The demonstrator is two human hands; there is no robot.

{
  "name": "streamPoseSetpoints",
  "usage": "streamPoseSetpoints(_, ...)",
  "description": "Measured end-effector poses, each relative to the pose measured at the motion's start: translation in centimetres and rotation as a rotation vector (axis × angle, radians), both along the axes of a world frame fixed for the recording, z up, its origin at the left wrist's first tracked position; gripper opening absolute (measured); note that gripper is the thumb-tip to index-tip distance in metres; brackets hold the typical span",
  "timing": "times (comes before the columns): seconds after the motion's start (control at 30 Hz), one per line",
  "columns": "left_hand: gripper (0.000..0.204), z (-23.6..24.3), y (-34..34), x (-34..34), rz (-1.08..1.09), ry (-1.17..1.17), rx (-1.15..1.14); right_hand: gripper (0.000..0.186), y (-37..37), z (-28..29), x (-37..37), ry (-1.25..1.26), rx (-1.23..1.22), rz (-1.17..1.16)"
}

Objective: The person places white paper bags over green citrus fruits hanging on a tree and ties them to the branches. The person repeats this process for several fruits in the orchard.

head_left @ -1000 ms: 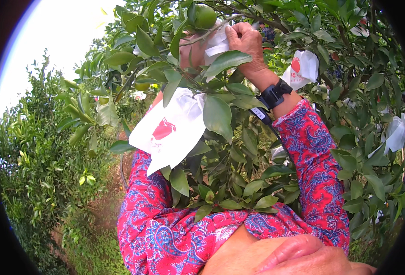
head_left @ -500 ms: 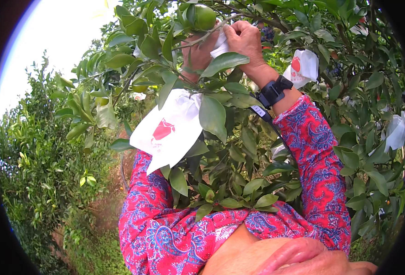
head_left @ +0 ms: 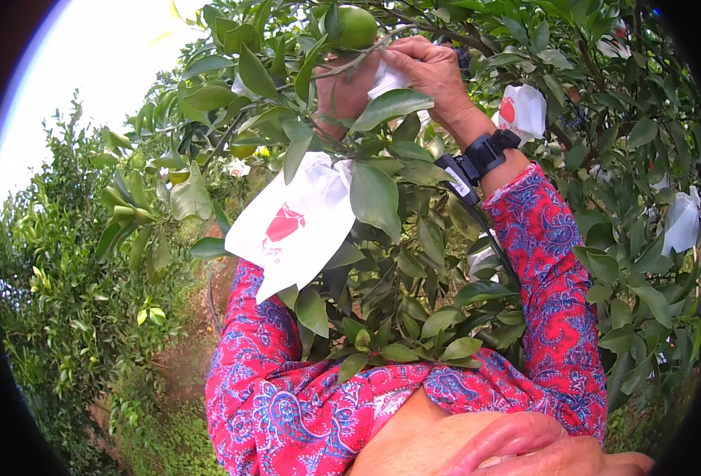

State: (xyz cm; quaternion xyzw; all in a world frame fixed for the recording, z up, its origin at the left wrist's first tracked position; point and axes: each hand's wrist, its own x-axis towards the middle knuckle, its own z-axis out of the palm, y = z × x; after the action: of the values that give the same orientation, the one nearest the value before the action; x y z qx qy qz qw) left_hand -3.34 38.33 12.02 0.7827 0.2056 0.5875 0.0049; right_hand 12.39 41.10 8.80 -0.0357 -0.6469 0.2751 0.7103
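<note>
My right hand (head_left: 422,71) pinches a crumpled white paper bag (head_left: 388,79) high in the tree, just beneath a green fruit (head_left: 357,28). A black strapped device (head_left: 485,155) with a cable sits on that wrist. Beside the same bag is my left hand (head_left: 342,91), raised behind a branch and leaves that hide its fingers. Below both hands a larger white bag with a red print (head_left: 291,230) hangs among the leaves, covering part of my left forearm.
More white bags hang at the right (head_left: 521,111), (head_left: 679,226). Leafy branches (head_left: 398,317) fill the space before my chest. Another tree (head_left: 57,317) stands at the left, with soil and low weeds (head_left: 168,381) beside it.
My right hand and forearm have shifted slightly right, with the fingertips still at the small bag, which now looks more bunched. My left hand stays almost still behind the leaves.
</note>
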Motion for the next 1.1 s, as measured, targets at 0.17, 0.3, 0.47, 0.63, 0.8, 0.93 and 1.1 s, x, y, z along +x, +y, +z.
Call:
streamPoseSetpoints(0.17, 0.02, -0.2, 0.1, -0.3, -0.014, 0.093, 0.078, 0.023, -0.3, 0.3, -0.8, -0.005, -0.158, -0.102)
streamPoseSetpoints(0.3, 0.026, -0.3, 0.1, -0.8, 0.004, 0.137, 0.06, 0.028, 0.0, 0.6, -1.2, -0.012, -0.168, -0.161)
streamPoseSetpoints(0.47, 0.033, -0.3, 0.0, -0.5, -0.136, 0.016, -0.102, 0.032, 0.6, 1.2, -1.2, -0.022, -0.14, -0.238)
streamPoseSetpoints(0.63, 0.032, -0.2, -0.2, -0.2, -0.244, -0.123, -0.322, 0.032, -0.2, 1.0, -1.4, 0.063, -0.215, -0.059)
streamPoseSetpoints(0.8, 0.033, -0.6, -0.1, -0.2, -0.213, -0.159, -0.434, 0.024, -0.8, 0.7, -1.9, 0.154, -0.228, -0.028)
streamPoseSetpoints(0.93, 0.037, -1.0, 0.3, -0.1, -0.283, -0.075, -0.165, 0.02, -0.7, 0.7, -2.1, 0.164, -0.197, -0.106)
streamPoseSetpoints(1.1, 0.031, -1.5, -0.1, 0.7, -0.25, -0.205, -0.176, 0.016, -0.8, 0.8, -2.0, 0.133, -0.159, -0.233)
